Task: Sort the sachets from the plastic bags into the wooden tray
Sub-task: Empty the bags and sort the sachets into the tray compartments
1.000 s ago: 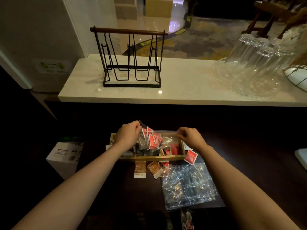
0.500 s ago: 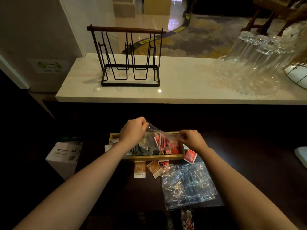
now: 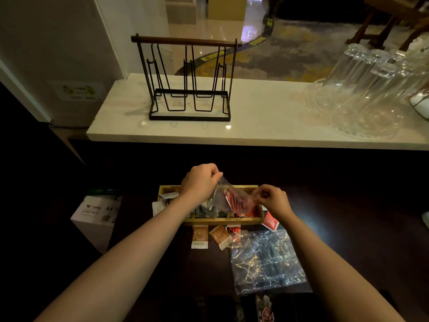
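Both hands hold one clear bag (image 3: 228,196) above the tray (image 3: 222,221) — the left hand (image 3: 200,182) pinches its upper corner, the right hand (image 3: 272,199) its lower end, fingers closed on the film. The bag slants down from left to right, red sachets (image 3: 236,202) bunched at its low end over the tray's right part. The tray is a long, shallow wooden box lying crosswise on the dark desk (image 3: 348,217). Near its front edge lie two brown sachets (image 3: 210,235) and a crinkled empty bag (image 3: 267,261) — open desk to the right.
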### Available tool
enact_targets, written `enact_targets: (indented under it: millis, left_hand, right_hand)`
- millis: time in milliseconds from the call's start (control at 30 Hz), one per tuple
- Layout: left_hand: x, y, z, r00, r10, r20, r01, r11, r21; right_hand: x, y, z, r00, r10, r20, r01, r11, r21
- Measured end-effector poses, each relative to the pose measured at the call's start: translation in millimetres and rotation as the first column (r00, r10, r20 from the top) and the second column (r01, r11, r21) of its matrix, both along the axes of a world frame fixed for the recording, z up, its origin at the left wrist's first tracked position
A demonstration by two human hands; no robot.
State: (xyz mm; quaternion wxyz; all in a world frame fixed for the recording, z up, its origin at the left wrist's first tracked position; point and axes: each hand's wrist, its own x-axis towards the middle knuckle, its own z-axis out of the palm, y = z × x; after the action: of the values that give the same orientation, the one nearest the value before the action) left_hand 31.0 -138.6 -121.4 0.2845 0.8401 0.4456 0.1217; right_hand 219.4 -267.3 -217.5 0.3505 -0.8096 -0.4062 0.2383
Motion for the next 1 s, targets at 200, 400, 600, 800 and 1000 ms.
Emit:
enact_targets:
  millis: [200, 400, 600, 800, 1000]
  left_hand:
    - [0.3, 0.2, -1.9, 1.000, 0.022, 0.014, -0.021, 0.999, -0.029]
    - [3.4, 1.5, 1.9, 1.000, 0.011, 0.019, -0.010, 1.000, -0.010]
    - [6.9, 3.2, 7.8, 0.999, -0.012, 0.039, 0.012, 1.000, 0.009]
    - [9.8, 4.1, 13.5, 0.998, -0.040, 0.047, 0.039, 0.999, 0.018]
    - [10.1, 1.2, 13.8, 0.994, -0.068, 0.082, 0.069, 0.998, -0.002]
  right_hand:
    - [-6.8, -0.5, -0.6, 0.626, -0.248, -0.739, 0.353, 0.935, -0.014]
    - [-4.9, 5.9, 3.7, 0.592, -0.319, -0.740, 0.401, 0.913, -0.073]
    - [-5.4, 11.0, 5.7, 0.750, -0.332, -0.572, 0.379, 0.925, -0.041]
    - [-1.7, 8.3, 6.5, 0.737, -0.315, -0.598, 0.393, 0.919, -0.001]
    - [-1.7, 3.5, 5.9, 0.723, -0.304, -0.620, 0.378, 0.926, -0.013]
